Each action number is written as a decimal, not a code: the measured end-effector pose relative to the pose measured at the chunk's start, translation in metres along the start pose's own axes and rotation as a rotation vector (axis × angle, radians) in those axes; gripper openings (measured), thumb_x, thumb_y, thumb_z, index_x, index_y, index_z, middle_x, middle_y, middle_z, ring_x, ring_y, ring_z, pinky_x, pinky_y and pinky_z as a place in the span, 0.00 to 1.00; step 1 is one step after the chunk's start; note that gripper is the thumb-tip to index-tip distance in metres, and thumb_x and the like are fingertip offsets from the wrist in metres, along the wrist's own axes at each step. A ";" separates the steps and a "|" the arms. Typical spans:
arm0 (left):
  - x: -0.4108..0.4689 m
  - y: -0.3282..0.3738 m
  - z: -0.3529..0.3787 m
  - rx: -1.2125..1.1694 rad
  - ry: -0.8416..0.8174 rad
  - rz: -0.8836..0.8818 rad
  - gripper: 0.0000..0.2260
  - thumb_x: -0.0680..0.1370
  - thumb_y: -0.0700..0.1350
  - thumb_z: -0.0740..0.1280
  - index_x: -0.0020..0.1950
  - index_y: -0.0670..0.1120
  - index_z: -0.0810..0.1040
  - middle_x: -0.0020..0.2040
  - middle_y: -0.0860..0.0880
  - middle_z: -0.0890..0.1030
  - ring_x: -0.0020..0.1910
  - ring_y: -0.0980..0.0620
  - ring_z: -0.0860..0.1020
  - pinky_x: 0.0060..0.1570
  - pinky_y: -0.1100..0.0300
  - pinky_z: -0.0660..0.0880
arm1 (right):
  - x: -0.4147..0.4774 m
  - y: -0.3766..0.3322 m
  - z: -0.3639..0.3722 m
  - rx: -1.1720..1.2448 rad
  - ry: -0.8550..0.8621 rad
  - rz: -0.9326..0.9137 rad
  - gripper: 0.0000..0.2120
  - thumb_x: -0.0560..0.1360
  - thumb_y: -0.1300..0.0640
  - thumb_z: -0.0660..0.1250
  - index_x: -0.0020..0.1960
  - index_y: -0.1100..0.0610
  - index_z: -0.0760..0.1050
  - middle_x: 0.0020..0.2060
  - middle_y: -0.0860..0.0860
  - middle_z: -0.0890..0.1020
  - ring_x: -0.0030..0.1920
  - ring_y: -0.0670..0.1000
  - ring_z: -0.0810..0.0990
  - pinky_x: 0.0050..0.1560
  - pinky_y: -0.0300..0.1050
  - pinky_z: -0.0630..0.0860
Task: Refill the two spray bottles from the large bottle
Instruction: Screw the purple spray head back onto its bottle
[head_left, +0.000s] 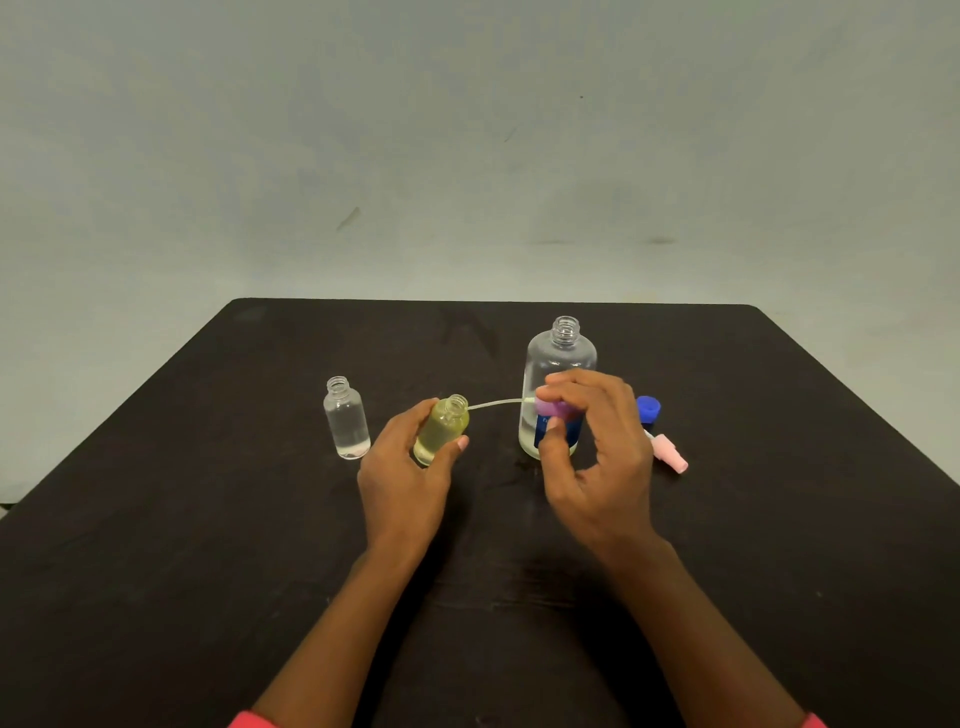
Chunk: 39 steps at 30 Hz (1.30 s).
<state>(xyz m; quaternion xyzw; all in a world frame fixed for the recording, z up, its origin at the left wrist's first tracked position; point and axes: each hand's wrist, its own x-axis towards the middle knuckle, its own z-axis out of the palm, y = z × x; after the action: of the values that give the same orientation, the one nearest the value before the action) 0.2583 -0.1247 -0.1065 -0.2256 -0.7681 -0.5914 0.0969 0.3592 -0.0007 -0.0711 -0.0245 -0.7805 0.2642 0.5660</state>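
Sideways, purple sprayer (551, 408) points tube-first at yellow bottle (442, 428).

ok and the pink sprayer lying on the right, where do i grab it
Pinch the pink sprayer across its wide pink body, not the thin white stem at its far end. It lies flat on its side on the table, so come down from above, fingers on either side. The blue cap sits just behind it, so lean in from the near side.

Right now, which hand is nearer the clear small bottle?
Left. The left hand, gripping the yellow bottle, is just right of the clear small bottle, not touching; the right hand, pinching the purple spray head, is farther right.
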 end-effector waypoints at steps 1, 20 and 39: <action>0.000 0.000 0.000 0.000 -0.002 0.001 0.19 0.70 0.43 0.75 0.59 0.52 0.79 0.52 0.59 0.80 0.53 0.60 0.78 0.57 0.58 0.75 | 0.000 0.000 0.000 -0.002 0.001 -0.001 0.11 0.69 0.67 0.61 0.48 0.66 0.79 0.48 0.56 0.80 0.53 0.51 0.76 0.57 0.38 0.71; -0.009 -0.001 0.004 0.036 -0.144 0.200 0.21 0.69 0.43 0.76 0.61 0.50 0.78 0.54 0.55 0.81 0.54 0.56 0.79 0.55 0.51 0.77 | -0.012 0.006 0.007 0.045 -0.264 0.052 0.19 0.72 0.63 0.64 0.63 0.61 0.73 0.56 0.51 0.79 0.56 0.47 0.76 0.59 0.35 0.71; -0.011 0.004 0.003 0.013 -0.205 0.213 0.20 0.69 0.49 0.69 0.61 0.49 0.79 0.54 0.56 0.82 0.54 0.58 0.79 0.54 0.52 0.77 | -0.012 0.004 0.006 0.100 -0.351 0.195 0.26 0.73 0.60 0.68 0.70 0.55 0.68 0.56 0.47 0.78 0.56 0.40 0.75 0.55 0.28 0.70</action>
<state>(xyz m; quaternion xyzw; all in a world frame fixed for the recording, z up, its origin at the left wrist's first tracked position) 0.2703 -0.1232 -0.1086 -0.3643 -0.7495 -0.5466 0.0819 0.3574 -0.0038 -0.0841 -0.0255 -0.8471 0.3565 0.3934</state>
